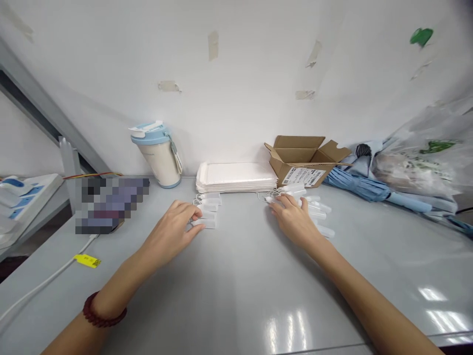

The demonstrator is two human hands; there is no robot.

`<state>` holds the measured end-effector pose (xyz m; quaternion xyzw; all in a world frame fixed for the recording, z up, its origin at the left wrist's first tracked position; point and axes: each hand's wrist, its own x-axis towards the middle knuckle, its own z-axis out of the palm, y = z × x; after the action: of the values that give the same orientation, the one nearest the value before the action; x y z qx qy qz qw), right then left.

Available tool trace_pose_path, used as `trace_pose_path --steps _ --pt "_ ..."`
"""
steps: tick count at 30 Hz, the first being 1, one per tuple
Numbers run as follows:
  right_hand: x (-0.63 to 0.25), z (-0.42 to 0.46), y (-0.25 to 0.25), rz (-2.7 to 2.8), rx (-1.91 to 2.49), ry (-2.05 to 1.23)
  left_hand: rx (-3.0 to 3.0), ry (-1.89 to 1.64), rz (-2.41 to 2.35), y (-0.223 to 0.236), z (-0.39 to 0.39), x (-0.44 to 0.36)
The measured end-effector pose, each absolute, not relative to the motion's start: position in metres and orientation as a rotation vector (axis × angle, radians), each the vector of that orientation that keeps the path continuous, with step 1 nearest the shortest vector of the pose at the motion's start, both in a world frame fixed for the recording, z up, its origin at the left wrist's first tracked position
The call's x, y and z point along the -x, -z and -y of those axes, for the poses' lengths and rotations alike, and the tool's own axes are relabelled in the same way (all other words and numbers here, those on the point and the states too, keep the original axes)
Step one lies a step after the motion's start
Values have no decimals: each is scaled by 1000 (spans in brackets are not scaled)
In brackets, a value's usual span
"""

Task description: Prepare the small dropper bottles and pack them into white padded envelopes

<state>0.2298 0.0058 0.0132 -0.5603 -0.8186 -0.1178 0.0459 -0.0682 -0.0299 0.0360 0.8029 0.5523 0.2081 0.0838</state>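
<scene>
My left hand (176,228) is beside a short column of small translucent white plastic tubes (209,207) with thin loops at their ends. Its thumb and curled index finger are apart, the thumb tip at the nearest tube. Over a looser pile of similar tubes (318,215) lies my right hand (293,217), palm down. A white tube end with a thin loop sticks out at its fingertips, and the hand covers the rest. Behind both hands, a stack of flat white packets (236,177) lies against the wall.
An open cardboard box (301,167) and a folded blue umbrella (358,185) stand back right, near a plastic bag (432,153). A lidded cup (158,158) stands back left. A blurred-out item (114,204) and a white cable (44,283) lie left on the grey table (236,291).
</scene>
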Motion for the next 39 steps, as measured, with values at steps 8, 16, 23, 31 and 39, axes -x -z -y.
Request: trace_pose_path --steps 8,16,23,31,39 --pt "-234 -7 -16 2468 1648 297 -2400 -714 -1641 -36 36 61" --pt "-216 11 -30 2177 1238 -226 -2256 -785 -1575 -38 48 38" --pt "-198 34 -30 2146 1160 -540 -2161 -806 -1510 -32 50 31" --pt "-188 43 -33 2019 1182 -969 -2151 -869 -1367 -31 53 25" --pt "-186 46 -35 1965 1200 -1190 -1575 -853 -1312 -37 52 24"
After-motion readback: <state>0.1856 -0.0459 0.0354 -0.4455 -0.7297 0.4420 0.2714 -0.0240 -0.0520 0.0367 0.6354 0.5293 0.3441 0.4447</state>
